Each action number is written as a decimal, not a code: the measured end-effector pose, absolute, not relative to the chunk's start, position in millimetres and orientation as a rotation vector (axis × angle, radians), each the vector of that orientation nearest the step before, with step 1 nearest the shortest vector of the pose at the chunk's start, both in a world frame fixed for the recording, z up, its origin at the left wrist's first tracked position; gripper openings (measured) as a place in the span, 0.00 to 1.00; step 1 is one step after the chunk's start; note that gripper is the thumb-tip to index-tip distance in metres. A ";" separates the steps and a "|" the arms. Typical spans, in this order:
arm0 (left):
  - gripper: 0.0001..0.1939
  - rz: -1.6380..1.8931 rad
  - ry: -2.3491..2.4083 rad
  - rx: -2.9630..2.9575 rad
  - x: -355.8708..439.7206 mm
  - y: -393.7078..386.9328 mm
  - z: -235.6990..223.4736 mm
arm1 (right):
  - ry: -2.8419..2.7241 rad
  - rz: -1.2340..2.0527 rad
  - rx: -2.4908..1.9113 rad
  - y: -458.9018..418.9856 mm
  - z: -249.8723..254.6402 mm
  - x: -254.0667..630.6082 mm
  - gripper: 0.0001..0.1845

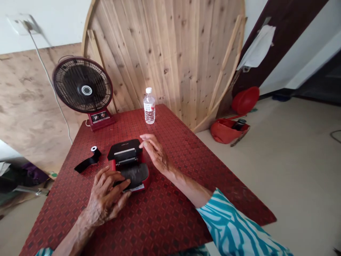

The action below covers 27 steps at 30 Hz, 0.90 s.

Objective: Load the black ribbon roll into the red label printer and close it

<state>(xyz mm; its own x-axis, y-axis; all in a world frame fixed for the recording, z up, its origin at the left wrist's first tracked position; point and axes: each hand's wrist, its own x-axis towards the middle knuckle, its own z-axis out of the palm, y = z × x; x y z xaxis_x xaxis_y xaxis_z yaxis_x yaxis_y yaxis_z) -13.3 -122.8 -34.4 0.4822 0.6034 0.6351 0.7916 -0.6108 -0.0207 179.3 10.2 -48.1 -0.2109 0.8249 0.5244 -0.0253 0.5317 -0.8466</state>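
Observation:
A small red and black machine, which looks like a label printer (135, 173), sits on the table with its black lid (121, 145) raised. Rollers show inside it, and a strip of pale printed paper (137, 187) pokes out at its front edge. My left hand (105, 197) rests its outstretched fingers on the machine's left front part. At the lid's right edge is my right hand (156, 153), fingers loosely bent and apart; whether they touch the lid I cannot tell. Left of the machine lies a black ribbon roll (94, 153), partly unwound.
The table (176, 213) has a red patterned cover. A fan (86, 89) and a clear water bottle (149, 108) stand toward its back. Behind leans a large round wooden board (170, 53). An orange-red bag (225, 131) lies on the floor at right.

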 end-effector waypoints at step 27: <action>0.20 -1.483 -1.923 -2.267 -33.5 -125.7 -63.7 | -1.831 0.485 -0.633 -15.2 -95.5 194.5 0.13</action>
